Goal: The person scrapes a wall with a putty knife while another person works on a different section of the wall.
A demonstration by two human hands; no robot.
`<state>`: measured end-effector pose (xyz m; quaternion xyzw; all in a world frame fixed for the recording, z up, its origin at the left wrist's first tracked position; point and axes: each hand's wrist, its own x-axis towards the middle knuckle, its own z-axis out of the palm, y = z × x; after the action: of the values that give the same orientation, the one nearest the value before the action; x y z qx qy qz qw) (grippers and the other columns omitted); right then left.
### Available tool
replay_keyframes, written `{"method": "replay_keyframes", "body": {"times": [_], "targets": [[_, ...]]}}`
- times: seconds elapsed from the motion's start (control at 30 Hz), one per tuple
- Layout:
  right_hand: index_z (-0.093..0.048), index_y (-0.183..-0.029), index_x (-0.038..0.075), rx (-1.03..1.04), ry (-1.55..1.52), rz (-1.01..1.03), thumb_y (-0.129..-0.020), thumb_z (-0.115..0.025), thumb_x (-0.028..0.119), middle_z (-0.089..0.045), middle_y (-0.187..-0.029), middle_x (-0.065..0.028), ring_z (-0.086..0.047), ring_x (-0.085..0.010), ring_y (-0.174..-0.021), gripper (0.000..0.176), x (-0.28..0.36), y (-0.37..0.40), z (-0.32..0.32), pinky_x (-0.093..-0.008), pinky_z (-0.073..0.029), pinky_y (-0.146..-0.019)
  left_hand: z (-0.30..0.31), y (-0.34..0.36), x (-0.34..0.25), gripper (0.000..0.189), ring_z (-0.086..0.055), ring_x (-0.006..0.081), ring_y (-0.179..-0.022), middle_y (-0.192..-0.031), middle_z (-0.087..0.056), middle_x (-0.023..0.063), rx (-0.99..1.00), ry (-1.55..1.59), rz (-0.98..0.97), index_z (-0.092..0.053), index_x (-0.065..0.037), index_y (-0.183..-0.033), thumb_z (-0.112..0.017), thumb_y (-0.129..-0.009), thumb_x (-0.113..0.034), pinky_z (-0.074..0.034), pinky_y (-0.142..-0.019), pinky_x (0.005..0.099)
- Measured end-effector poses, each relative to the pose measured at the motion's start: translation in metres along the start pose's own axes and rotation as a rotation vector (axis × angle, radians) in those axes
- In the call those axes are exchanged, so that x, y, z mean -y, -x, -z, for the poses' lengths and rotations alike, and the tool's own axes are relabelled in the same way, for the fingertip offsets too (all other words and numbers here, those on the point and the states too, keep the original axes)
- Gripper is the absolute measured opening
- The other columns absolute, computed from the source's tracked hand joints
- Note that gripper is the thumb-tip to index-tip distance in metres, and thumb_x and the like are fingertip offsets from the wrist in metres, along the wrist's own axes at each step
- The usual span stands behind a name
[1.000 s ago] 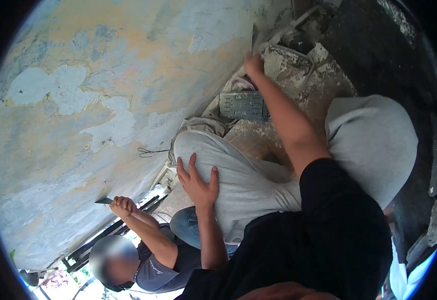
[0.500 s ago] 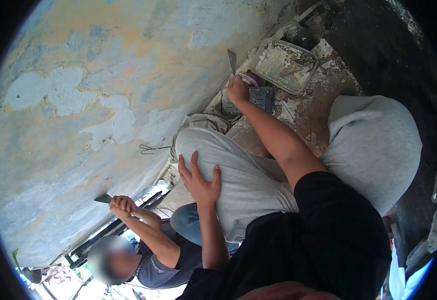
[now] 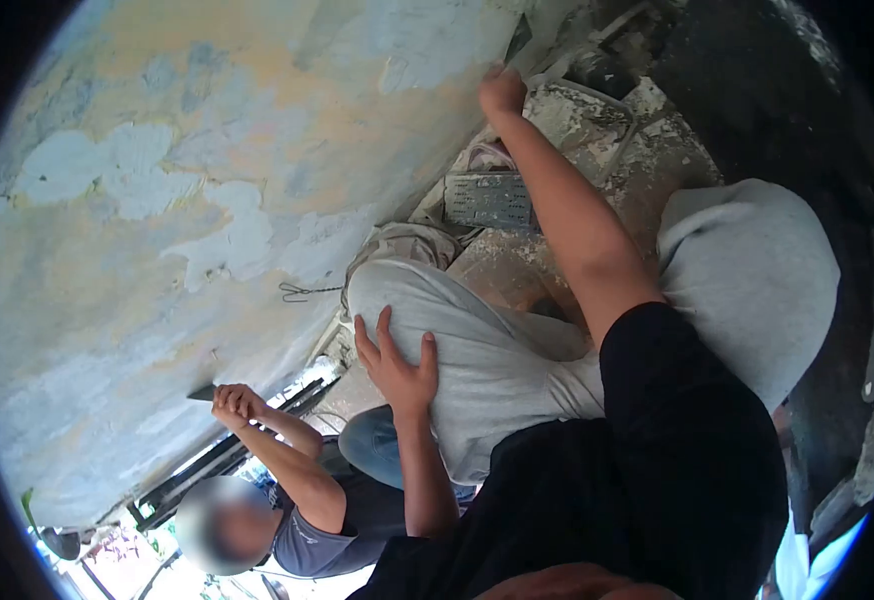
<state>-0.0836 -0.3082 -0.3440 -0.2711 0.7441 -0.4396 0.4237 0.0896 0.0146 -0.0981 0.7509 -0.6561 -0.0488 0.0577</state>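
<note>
My right hand [image 3: 502,93] is closed round the handle of a putty knife [image 3: 520,39], its flat blade held near the peeling painted wall [image 3: 257,110]. That arm stretches far out along the foot of the wall. My left hand [image 3: 397,375] rests with fingers spread on my knee, over the light grey trousers [image 3: 497,390]. Below the right hand is a debris-covered plastic tray [image 3: 607,105], partly behind the forearm. A grey slotted plate [image 3: 487,200] lies closer to me.
At the lower left a co-worker [image 3: 322,530] grips another scraper [image 3: 200,393] in both hands against the wall. A twisted wire hook [image 3: 302,292] sticks out near my knee. Crumpled cloth [image 3: 412,243] lies by the wall, and paint flakes cover the floor [image 3: 672,150].
My right hand has moved up and slightly right with the putty knife, past the slotted plate to beside the tray. My left hand has stayed on the knee.
</note>
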Motion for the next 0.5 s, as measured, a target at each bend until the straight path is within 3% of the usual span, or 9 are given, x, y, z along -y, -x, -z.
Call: {"method": "replay_keyframes", "body": {"times": [0.17, 0.27, 0.37, 0.4, 0.43, 0.5], "targets": [[-0.060, -0.106, -0.006, 0.146, 0.091, 0.042, -0.102, -0.044, 0.033, -0.064, -0.101, -0.0331, -0.062, -0.0499, -0.099, 0.042, -0.039, 0.088, -0.038, -0.0584, -0.047, -0.089, -0.004, -0.019, -0.017, 0.066, -0.032, 0.0491, -0.138, -0.152, -0.031, 0.0278, 0.005, -0.004, -0.027, -0.053, -0.013, -0.138, -0.076, -0.077, -0.028, -0.030, -0.112, 0.0566], [-0.060, -0.107, -0.005, 0.212, 0.092, 0.045, -0.102, -0.042, 0.035, -0.064, -0.102, -0.0333, -0.061, -0.0505, -0.099, 0.044, -0.044, 0.098, -0.051, -0.0584, -0.047, -0.090, -0.004, -0.025, -0.023, 0.066, -0.032, 0.0491, -0.138, -0.152, -0.031, 0.0277, 0.036, -0.023, -0.030, -0.053, -0.013, -0.138, -0.075, -0.078, -0.028, -0.030, -0.112, 0.0566], [-0.061, -0.107, -0.006, 0.066, 0.060, -0.104, -0.103, -0.042, 0.034, -0.066, -0.104, -0.0310, -0.063, -0.0482, -0.101, 0.044, -0.023, 0.026, -0.031, -0.0537, -0.050, -0.090, -0.005, -0.026, -0.016, 0.066, -0.031, 0.0493, -0.138, -0.152, -0.031, 0.0278, 0.039, -0.008, -0.049, -0.052, -0.013, -0.138, -0.075, -0.078, -0.028, -0.029, -0.112, 0.0567], [-0.065, -0.103, -0.004, 0.059, 0.065, -0.133, -0.103, -0.043, 0.035, -0.067, -0.103, -0.0295, -0.066, -0.0453, -0.100, 0.045, -0.025, -0.014, -0.021, -0.0516, -0.052, -0.087, -0.005, -0.022, -0.011, 0.066, -0.031, 0.0495, -0.138, -0.152, -0.031, 0.0278, 0.033, 0.004, -0.053, -0.052, -0.013, -0.139, -0.075, -0.078, -0.028, -0.029, -0.113, 0.0568], [-0.069, -0.095, -0.002, 0.105, -0.127, -0.246, -0.103, -0.044, 0.036, -0.068, -0.102, -0.0283, -0.067, -0.0434, -0.096, 0.047, -0.023, -0.051, -0.007, -0.0509, -0.054, -0.084, -0.006, -0.019, -0.007, 0.066, -0.031, 0.0495, -0.138, -0.152, -0.031, 0.0278, 0.040, -0.001, -0.061, -0.052, -0.013, -0.139, -0.075, -0.078, -0.028, -0.029, -0.113, 0.0568], [-0.069, -0.097, -0.003, 0.116, -0.185, -0.301, -0.102, -0.044, 0.036, -0.068, -0.104, -0.0274, -0.067, -0.0438, -0.098, 0.046, -0.020, -0.085, 0.021, -0.0517, -0.053, -0.084, -0.009, -0.017, -0.003, 0.067, -0.031, 0.0500, -0.138, -0.152, -0.030, 0.0280, 0.017, 0.006, -0.024, -0.052, -0.013, -0.139, -0.075, -0.078, -0.028, -0.028, -0.113, 0.0573]]}}
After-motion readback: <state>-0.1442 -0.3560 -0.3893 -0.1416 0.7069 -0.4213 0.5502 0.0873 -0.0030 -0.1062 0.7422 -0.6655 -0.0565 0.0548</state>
